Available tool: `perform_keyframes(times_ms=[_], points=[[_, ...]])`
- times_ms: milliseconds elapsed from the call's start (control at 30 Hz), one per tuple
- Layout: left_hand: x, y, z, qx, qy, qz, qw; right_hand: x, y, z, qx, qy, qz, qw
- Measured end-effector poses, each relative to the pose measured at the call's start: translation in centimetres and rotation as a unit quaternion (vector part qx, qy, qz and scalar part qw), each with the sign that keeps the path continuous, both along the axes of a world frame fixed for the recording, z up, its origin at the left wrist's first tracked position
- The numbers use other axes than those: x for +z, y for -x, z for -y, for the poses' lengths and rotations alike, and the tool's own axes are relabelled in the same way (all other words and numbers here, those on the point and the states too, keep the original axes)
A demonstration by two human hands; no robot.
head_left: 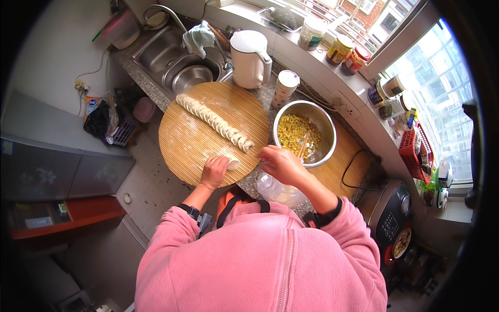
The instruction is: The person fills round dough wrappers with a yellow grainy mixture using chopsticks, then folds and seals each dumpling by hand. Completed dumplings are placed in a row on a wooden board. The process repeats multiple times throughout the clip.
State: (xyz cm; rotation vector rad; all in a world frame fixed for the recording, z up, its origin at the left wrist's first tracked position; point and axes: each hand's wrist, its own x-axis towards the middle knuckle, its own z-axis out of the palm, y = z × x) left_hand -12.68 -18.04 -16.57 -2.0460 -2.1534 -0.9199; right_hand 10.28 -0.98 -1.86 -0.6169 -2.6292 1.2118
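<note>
My left hand (215,170) is over the near edge of a round ribbed board (175,144), its fingers on a piece of pale dough (233,165). Across the board runs a slanting row of overlapping dumplings (214,123), with white flour scattered around it. My right hand (278,162) is raised between the board and a steel bowl (333,134), fingers bent; whether they hold anything cannot be made out. The bowl contains a yellow chopped filling (290,130) with wooden chopsticks (304,143) standing in it. A clear plastic bag (278,191) lies below my right hand.
Behind the board are a double steel sink (156,54), a white electric kettle (249,58) and a dotted cup (285,87). A wooden board (347,167) lies under the bowl's right side, near a black cable (345,171) and a dark cooker (386,210). Jars (338,50) line the windowsill.
</note>
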Motion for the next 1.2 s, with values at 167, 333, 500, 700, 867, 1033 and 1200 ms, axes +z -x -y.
perform_keyframes(times_ms=[167,333,500,700,867,1033,1200], points=[[3.6,0.4,-0.4,-0.101,-0.033,-0.048,0.993,-6.4,7.6,-1.0,0.067,0.071,0.093,0.991],[5.6,1.7,-0.4,-0.131,-0.049,-0.099,0.985,-10.3,9.3,-0.7,-0.002,0.366,0.183,0.913],[5.5,2.0,-0.4,-0.137,-0.055,-0.079,0.986,-12.1,9.4,0.6,-0.025,0.468,0.151,0.87],[5.1,1.9,0.4,-0.137,-0.059,-0.07,0.986,-12.9,10.1,1.7,-0.146,0.559,0.077,0.813],[5.2,1.5,1.5,-0.13,-0.052,-0.059,0.988,-13.3,10.3,1.8,-0.219,0.649,-0.022,0.728],[4.8,0.9,2.8,-0.056,-0.046,0.033,0.997,-13.9,9.9,0.2,-0.244,0.714,-0.093,0.65],[3.0,1.7,2.8,0.115,0.004,0.139,0.984,-13.8,8.3,-0.9,-0.271,0.666,-0.097,0.688]])
